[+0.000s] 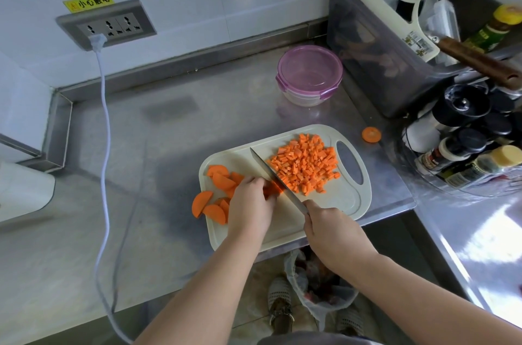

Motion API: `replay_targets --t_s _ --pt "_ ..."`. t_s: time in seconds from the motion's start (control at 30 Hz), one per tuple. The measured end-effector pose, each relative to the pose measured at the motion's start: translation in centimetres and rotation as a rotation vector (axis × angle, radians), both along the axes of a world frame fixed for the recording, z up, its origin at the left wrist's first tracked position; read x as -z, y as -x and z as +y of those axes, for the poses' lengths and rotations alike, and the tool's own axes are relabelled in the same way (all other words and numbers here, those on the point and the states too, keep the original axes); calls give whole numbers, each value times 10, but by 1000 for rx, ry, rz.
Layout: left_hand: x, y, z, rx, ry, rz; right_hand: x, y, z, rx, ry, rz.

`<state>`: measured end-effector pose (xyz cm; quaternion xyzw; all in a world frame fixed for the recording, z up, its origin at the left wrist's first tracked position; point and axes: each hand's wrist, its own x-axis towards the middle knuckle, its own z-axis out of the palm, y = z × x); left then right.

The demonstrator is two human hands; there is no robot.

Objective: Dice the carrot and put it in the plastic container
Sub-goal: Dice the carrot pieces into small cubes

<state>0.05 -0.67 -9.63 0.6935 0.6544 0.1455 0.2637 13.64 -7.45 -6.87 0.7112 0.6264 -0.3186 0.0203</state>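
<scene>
A cream cutting board (347, 198) lies on the steel counter. A heap of diced carrot (306, 165) sits on its right half, and several half-moon carrot slices (216, 195) lie at its left edge. My left hand (250, 203) holds down a carrot piece (272, 189) with curled fingers. My right hand (330, 227) grips the handle of a knife (272, 172), whose blade rests against that piece. The plastic container (309, 75), with a purple lid clipped on, stands behind the board.
A round carrot end (371, 134) lies on the counter right of the board. A grey bin (375, 42) of utensils and a rack of spice bottles (463, 141) stand at the right. A white cable (106, 147) hangs from the wall socket. A lined waste bin (319, 288) is below.
</scene>
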Motion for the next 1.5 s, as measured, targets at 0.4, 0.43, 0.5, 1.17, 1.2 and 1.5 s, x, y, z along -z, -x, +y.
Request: replay_targets --t_s 0.4,0.43,0.5,1.17,1.2,1.5 --pt "5 0 0 9 -23 42 4 1 12 -33 109 -37" --pt "5 0 0 11 -24 44 3 1 12 -28 114 -37" --pt "4 0 -1 17 -32 48 3 1 16 -12 115 -23" --pt "-2 8 -2 -62 45 -54 -9 6 -1 18 -43 33" --pt "-2 8 -3 -63 49 -48 -8 7 -1 15 -39 21" --pt "-2 6 -1 -38 40 21 -2 8 -1 17 -32 12"
